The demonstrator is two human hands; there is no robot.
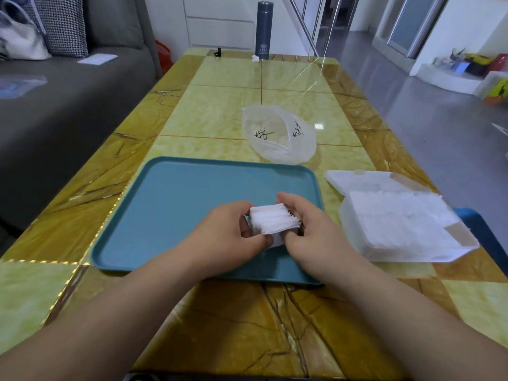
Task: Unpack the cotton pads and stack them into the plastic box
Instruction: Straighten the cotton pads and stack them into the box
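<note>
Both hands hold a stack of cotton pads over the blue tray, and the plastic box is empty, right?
Not empty: the head view shows the plastic box already holds pads. The left hand and right hand do hold the stack over the blue tray.

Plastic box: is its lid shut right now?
No, the lid of the plastic box lies folded back open, with cotton pads showing inside.

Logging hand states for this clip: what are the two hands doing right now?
Left hand: grips the left end of the cotton pad stack.
Right hand: grips the stack's right end, above the teal tray.
</note>
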